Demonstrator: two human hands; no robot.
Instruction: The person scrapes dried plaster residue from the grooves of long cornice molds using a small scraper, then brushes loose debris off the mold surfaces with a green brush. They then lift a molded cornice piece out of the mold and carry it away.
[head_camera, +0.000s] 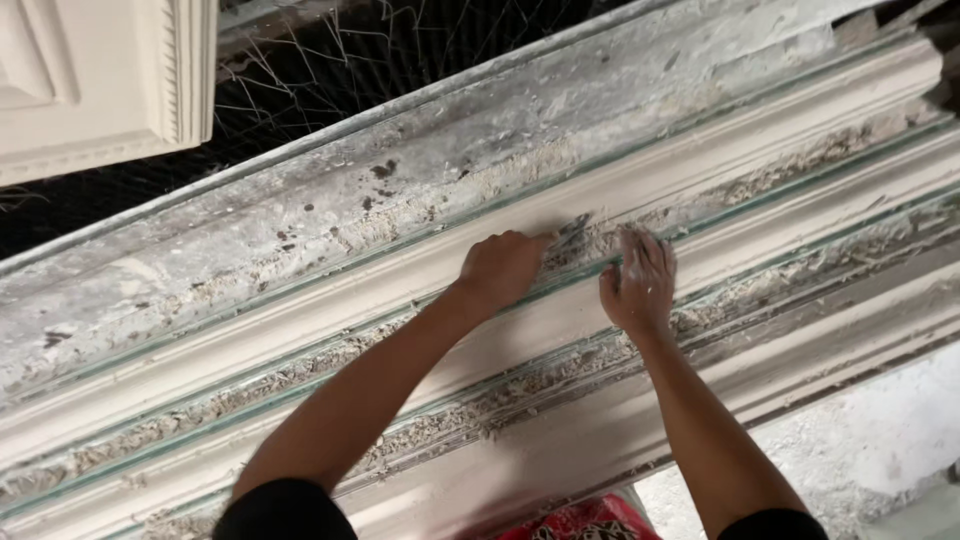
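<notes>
1. As we look down from the head camera, we see two bare forearms reaching up and away from us onto a long plaster moulding that runs diagonally across the whole view, lower left to upper right.
2. Our left hand is clenched around a small flat scraper. Only the tool's grey blade shows, poking out past the knuckles toward the right and lying against the plaster.
3. Our right hand holds nothing. It lies flat on the moulding with its fingers spread, just beside the blade tip; we cannot tell whether the fingertips touch the blade.
4. The moulding is made of pale smooth ridges alternating with grooves packed with rough crumbled plaster debris. Both hands sit on one of the smooth middle ridges, with a debris-filled groove just above them.
5. A wide grey, stained band of the same piece lies farther from us, with dark spots on it.
6. Beyond that band we see wire mesh over a dark gap, and a white ornamental panel in the upper left corner.
7. Near the bottom edge, between the arms, a bit of red patterned cloth shows.
</notes>
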